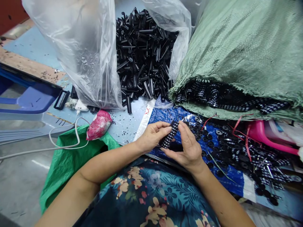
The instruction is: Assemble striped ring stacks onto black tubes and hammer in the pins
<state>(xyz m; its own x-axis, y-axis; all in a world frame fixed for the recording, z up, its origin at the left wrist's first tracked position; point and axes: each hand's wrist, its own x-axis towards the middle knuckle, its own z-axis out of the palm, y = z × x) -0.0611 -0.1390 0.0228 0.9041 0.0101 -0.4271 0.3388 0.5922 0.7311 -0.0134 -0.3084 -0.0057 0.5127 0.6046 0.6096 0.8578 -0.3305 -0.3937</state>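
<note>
A black piece with rows of small white printed characters (169, 136) is held upright and tilted between my two hands, above the front of the table. The thumb and fingers of my left hand (152, 135) pinch its left side. My right hand (188, 146) grips it from the right, with fingertips at its upper end and the thumb by its lower end. Beneath my hands lies a blue plastic sheet (161, 115). Straight ahead, a heap of black plastic tube-like parts (144, 53) spills from a clear plastic bag (94, 63).
At right a green woven sack (239, 53) opens onto black pieces with white characters (213, 94). Small black wheels (222, 151), red strings and a pink basket (262, 135) lie nearby. On the left are a pink wrapped bundle (99, 124), a white cable (77, 132) and a green bag (63, 164).
</note>
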